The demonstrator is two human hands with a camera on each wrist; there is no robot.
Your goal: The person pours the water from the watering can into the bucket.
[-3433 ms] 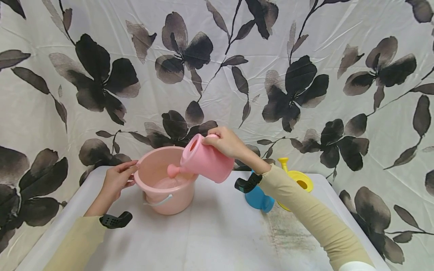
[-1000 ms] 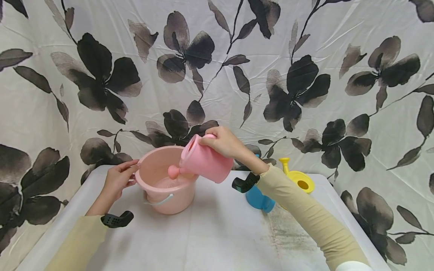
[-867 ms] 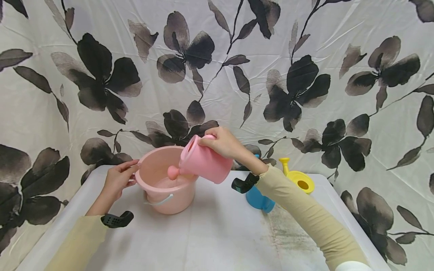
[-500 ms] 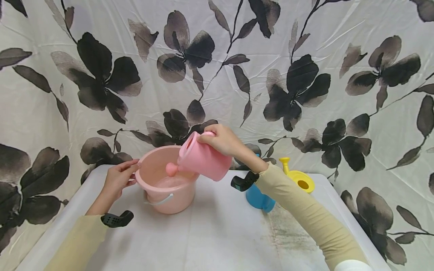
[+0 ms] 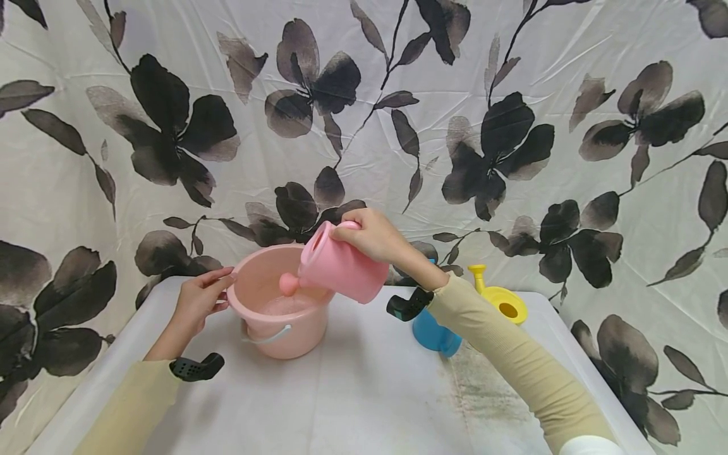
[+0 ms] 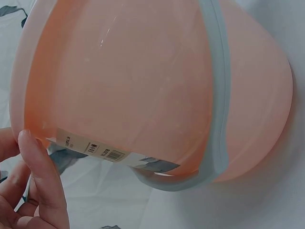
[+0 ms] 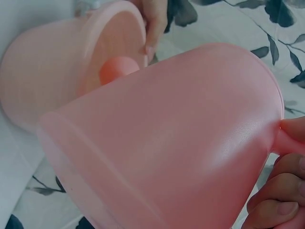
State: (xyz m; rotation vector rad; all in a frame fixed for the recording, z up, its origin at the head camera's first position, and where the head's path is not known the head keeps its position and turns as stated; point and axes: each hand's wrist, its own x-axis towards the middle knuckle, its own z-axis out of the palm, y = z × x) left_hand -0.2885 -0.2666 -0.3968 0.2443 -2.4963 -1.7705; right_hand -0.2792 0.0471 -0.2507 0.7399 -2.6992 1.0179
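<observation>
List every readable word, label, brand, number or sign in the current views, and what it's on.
Reliably readable text: none.
Pale rectangular barcode label on the peach-pink round plastic bucket, left wrist view: printed characters, too small and blurred to quote.
Pink cylindrical plastic watering can: no text on the visible sides.
</observation>
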